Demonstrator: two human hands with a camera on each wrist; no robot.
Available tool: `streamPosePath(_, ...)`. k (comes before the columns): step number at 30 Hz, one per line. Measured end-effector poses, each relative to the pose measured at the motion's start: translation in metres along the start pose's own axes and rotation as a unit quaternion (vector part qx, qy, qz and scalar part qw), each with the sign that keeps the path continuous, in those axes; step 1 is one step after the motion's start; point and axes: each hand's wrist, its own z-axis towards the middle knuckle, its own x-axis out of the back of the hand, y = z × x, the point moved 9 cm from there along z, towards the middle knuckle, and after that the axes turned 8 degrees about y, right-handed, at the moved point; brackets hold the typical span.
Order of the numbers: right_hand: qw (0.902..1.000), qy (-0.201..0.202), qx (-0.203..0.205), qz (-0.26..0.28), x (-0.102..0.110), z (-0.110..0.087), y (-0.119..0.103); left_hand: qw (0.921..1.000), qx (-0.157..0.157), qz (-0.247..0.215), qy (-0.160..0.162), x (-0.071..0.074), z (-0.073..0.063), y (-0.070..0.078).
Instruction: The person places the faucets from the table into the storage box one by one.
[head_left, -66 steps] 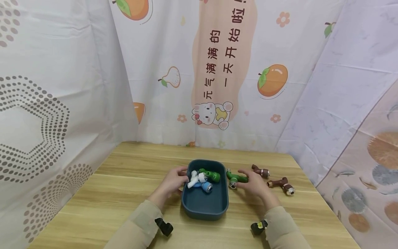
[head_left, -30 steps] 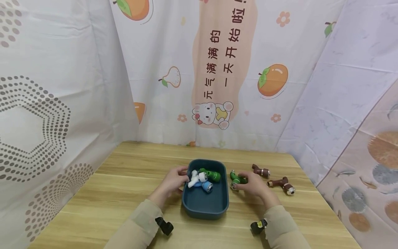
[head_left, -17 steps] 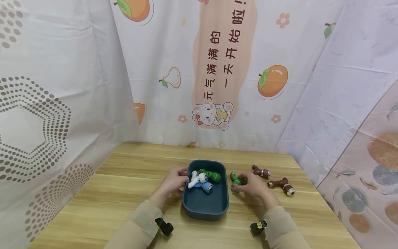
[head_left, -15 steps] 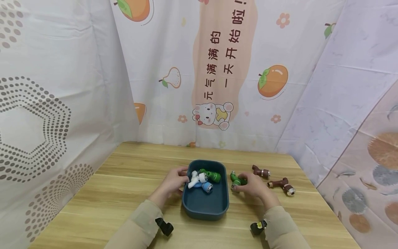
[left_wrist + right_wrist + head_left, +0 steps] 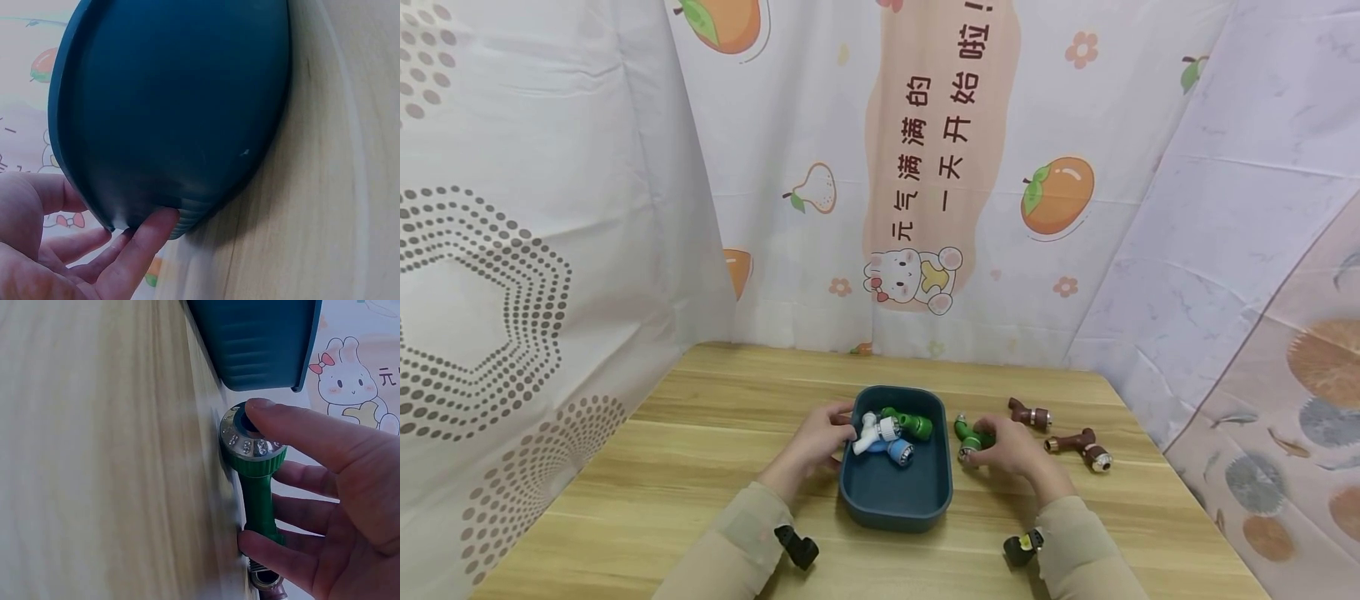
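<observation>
A dark blue box (image 5: 898,500) stands on the table, and my left hand (image 5: 816,433) grips its left side; in the left wrist view the fingertips (image 5: 164,219) press against its wall. Inside lie a white pipe-shaped piece (image 5: 868,436), a blue one (image 5: 900,451) and a green one (image 5: 917,425). Just right of the box, my right hand (image 5: 1006,443) holds a second green pipe-shaped piece (image 5: 256,494) at the tabletop. Its silver, studded head (image 5: 240,440) has a hole, with my thumb at the hole and my other fingers along the green body.
Two brown pipe-shaped pieces with silver ends lie right of my right hand, one farther back (image 5: 1028,413) and one nearer (image 5: 1085,447). Printed curtains (image 5: 775,275) hang behind the wooden table (image 5: 737,375) and along both sides.
My right fingers have closed round the green piece beside the box, which has turned and shifted slightly right. My left hand and the box have stayed in place.
</observation>
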Motion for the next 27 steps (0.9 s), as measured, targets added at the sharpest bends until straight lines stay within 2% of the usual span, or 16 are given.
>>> streamPosePath(13,0.9996,0.017,-0.021,0.011,0.010,0.000,0.006,1.0000,-0.002,0.003,-0.003,0.000,-0.001,0.000)
streamPosePath(27,0.9984,0.055,-0.001,0.010,0.036,-0.004,-0.003,1.0000,-0.004,0.006,0.002,0.000,-0.002,0.002)
